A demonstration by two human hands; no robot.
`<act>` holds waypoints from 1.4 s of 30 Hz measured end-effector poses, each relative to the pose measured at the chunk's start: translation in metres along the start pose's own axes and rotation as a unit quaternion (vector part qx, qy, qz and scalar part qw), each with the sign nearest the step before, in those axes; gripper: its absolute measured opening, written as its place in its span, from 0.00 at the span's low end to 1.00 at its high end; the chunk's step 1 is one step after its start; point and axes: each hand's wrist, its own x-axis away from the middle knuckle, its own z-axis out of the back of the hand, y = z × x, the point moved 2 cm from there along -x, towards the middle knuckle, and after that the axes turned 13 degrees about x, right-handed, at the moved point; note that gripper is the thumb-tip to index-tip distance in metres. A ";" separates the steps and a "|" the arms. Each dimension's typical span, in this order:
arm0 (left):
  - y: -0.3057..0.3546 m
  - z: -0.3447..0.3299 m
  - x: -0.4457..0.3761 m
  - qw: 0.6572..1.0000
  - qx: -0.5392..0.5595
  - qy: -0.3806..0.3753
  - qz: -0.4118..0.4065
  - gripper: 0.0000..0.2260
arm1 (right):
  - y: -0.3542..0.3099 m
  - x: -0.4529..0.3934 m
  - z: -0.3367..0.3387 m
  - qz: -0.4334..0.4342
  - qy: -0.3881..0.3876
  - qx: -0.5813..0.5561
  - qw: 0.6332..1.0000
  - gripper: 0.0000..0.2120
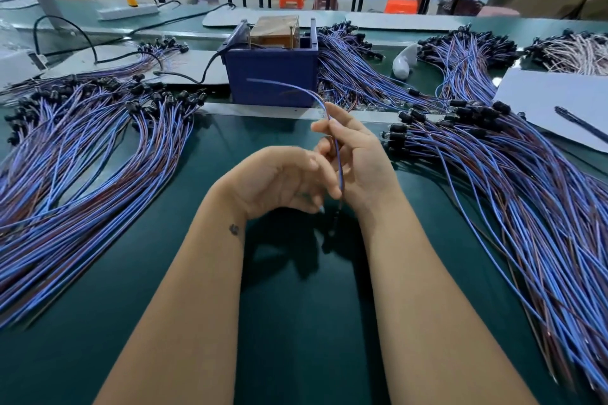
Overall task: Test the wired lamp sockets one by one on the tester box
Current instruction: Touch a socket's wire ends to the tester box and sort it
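1. Reaching forward over the dark green table [296,322], both bare forearms are meeting at the middle of the view, with the hands close together and touching.
2. Pinching a single wired lamp socket [339,171], the right hand [358,158] is gripping its wires between thumb and fingertips, index finger pointing up and away.
3. Curling loosely beside it, the left hand [279,177] is resting its fingers against the right palm near the wire; whether it is actually gripping the wire I cannot tell.
4. The held piece is showing as a thin pair of wires, one blue and one brownish red, running down through the right hand to a small dark socket hanging just below the hands, blurred, while the free wire end is arching up and left in front of the tester box.
5. Lying fanned out on the left, a large pile of sockets [82,154] is showing the same blue and brown wires with black caps at the far ends.
6. Spreading along the right, another pile [513,194] is lying with its black sockets pointing toward the centre.
7. Standing beyond the hands, the blue tester box [273,79] is holding a brown block on top, with a black cable leaving its left side.
8. Farther back, more bundles [460,52] are lying on the table, near a white sheet [543,99].
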 end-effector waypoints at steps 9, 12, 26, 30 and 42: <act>0.002 0.025 -0.008 0.905 0.051 0.375 -0.195 0.13 | 0.015 0.003 -0.017 -0.007 -0.005 0.309 0.951 0.11; 0.003 0.025 -0.007 0.888 0.056 0.398 -0.222 0.12 | 0.019 0.004 -0.022 0.003 0.005 0.372 0.928 0.11; -0.002 0.021 -0.011 0.905 -0.035 0.363 -0.218 0.09 | 0.017 0.003 -0.015 0.053 0.061 0.431 0.899 0.05; 0.000 0.028 -0.010 0.890 0.019 0.376 -0.256 0.11 | 0.018 0.003 -0.019 0.035 0.063 0.363 0.929 0.07; -0.006 0.043 -0.009 0.853 -0.143 0.448 -0.224 0.12 | 0.009 0.003 -0.012 0.000 0.111 0.239 0.965 0.10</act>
